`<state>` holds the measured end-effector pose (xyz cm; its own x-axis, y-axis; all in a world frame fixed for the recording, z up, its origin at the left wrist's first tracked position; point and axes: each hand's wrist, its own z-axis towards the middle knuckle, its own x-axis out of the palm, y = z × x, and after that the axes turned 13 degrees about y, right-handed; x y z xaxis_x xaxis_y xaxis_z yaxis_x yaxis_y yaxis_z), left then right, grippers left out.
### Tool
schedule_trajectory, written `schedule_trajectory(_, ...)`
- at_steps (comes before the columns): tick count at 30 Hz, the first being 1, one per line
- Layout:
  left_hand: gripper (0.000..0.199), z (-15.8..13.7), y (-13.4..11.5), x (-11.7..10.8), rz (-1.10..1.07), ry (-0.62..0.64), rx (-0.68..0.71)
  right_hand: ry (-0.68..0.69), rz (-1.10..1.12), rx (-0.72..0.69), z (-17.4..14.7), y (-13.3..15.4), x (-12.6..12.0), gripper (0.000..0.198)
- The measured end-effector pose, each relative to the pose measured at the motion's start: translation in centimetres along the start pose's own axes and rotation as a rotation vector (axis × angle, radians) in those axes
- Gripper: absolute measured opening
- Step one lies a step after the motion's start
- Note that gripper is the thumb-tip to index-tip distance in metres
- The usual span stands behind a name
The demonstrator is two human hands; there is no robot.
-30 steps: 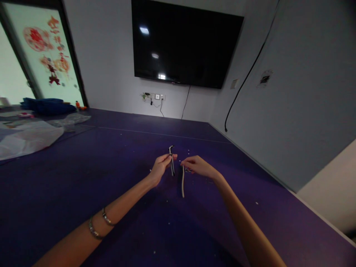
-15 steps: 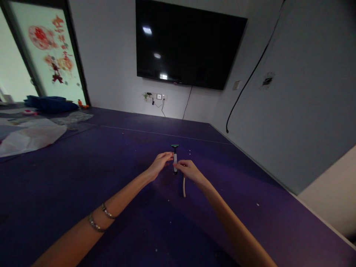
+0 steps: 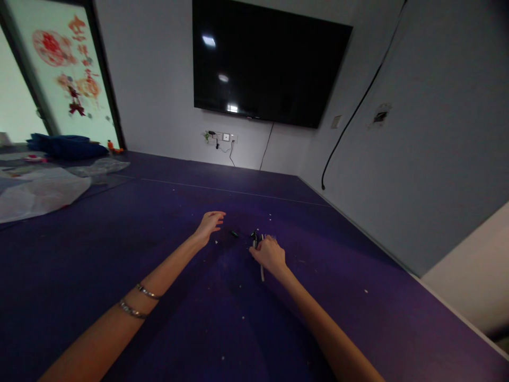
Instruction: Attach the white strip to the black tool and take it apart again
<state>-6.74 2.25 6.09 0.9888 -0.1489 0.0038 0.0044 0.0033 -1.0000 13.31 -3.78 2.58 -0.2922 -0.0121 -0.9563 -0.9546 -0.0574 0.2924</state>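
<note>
My right hand (image 3: 271, 253) is closed around a razor handle (image 3: 254, 243), held low over the purple surface; its white body and dark upper end show, while the fingers hide the rest. A thin white strip (image 3: 262, 273) sticks out below that hand, and I cannot tell whether it is held or lies on the surface. Left of the handle lies a small dark piece with a green tint (image 3: 234, 233), which looks like the razor's head. My left hand (image 3: 209, 225) is open and holds nothing, a little to the left of the dark piece.
Tiny white bits are scattered over the purple surface (image 3: 178, 297). Clear plastic sheeting (image 3: 43, 193) and a dark blue cloth (image 3: 67, 146) lie at the left. A black cable (image 3: 350, 122) hangs down the right wall, and a television (image 3: 270, 63) is mounted ahead.
The razor stood upright between both hands with its head on; now my left hand has moved away leftward, a dark piece lies on the surface, and my right hand is lower with the handle.
</note>
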Motion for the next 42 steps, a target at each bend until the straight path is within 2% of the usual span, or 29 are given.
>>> schedule_trajectory(3, 0.03, 0.1, 0.1, -0.1, 0.026, 0.008, -0.019, 0.027, -0.035, 0.019, -0.2, 0.3, 0.0, 0.035)
schedule_trajectory(7, 0.031, 0.3, 0.3, -0.3, 0.049, 0.006, -0.03, -0.012, -0.073, 0.014, 0.0, 0.1, -0.3, 0.033)
schedule_trajectory(11, 0.029, 0.8, 1.0, -0.7, 0.155, 0.005, -0.018, -0.095, -0.047, 0.029, 0.7, -1.8, -1.6, 0.028)
schedule_trajectory(13, 0.027, 1.1, 1.5, -1.0, 0.296, 0.023, -0.004, -0.187, -0.046, 0.022, 1.2, -3.6, -2.2, 0.023)
schedule_trajectory(16, 0.021, 1.4, 2.3, -1.2, 0.632, 0.066, 0.086, -0.355, -0.1, 0.039, 2.0, -6.9, -2.3, 0.019)
schedule_trajectory(18, 0.021, 1.3, 2.8, -1.1, 0.855, 0.088, 0.174, -0.383, -0.108, 0.09, 2.3, -9.2, -1.7, 0.023)
schedule_trajectory(22, 0.02, 1.0, 4.2, -0.2, 1.087, 0.115, 0.233, -0.324, -0.071, 0.195, 2.9, -12.2, -0.1, 0.029)
schedule_trajectory(27, 0.027, 1.1, 6.0, 1.5, 1.241, 0.065, 0.267, -0.306, -0.032, 0.241, 3.2, -13.0, 0.6, 0.029)
schedule_trajectory(33, 0.028, 1.5, 6.5, 2.5, 1.304, 0.027, 0.284, -0.288, -0.033, 0.244, 3.1, -12.9, 0.6, 0.028)
schedule_trajectory(42, 0.022, 2.2, 6.7, 3.0, 1.329, 0.041, 0.261, -0.265, -0.039, 0.253, 3.2, -12.8, 0.8, 0.027)
